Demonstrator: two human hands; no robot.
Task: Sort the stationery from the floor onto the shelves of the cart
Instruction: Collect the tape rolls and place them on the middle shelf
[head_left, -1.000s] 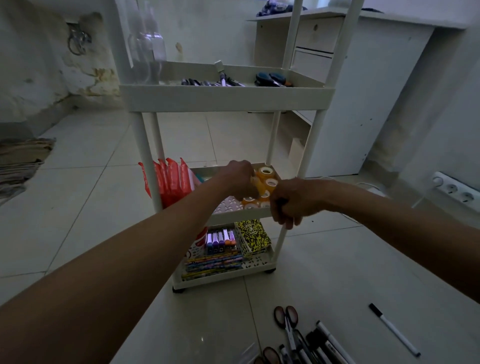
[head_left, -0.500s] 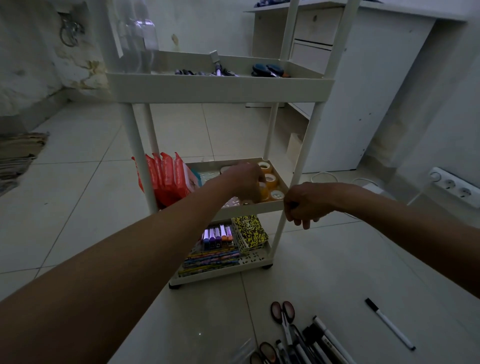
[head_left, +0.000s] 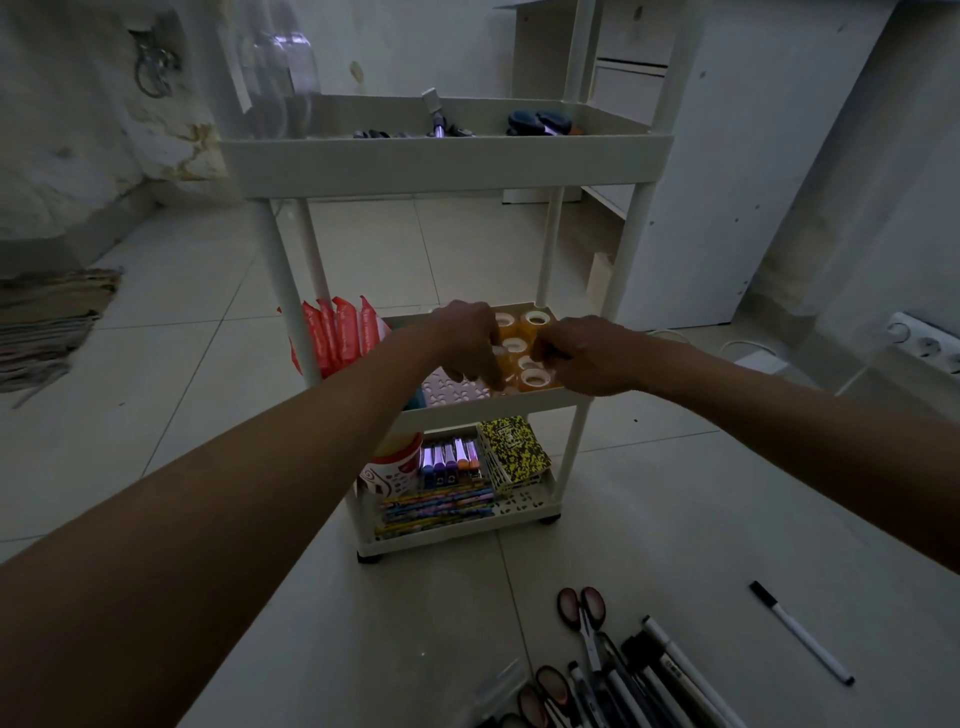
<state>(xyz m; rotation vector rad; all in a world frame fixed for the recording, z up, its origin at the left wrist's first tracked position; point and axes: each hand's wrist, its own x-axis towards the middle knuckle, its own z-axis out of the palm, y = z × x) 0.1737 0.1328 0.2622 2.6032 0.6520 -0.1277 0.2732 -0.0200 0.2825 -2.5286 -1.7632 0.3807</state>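
Middle cart shelf (head_left: 498, 408): five tape rolls (head_left: 535, 378), two hands.

A dim room in a home is being shown, seemingly a spare or utility room. The floor (head_left: 197, 395) is being covered by large pale tiles, and the plaster on the wall (head_left: 78, 156) is being seen peeling and stained. A white cabinet with drawers (head_left: 727, 156) is being stood against the far wall, a white power strip (head_left: 924, 343) is being left lying on the floor, and a folded rug (head_left: 47, 322) is being kept at the left.
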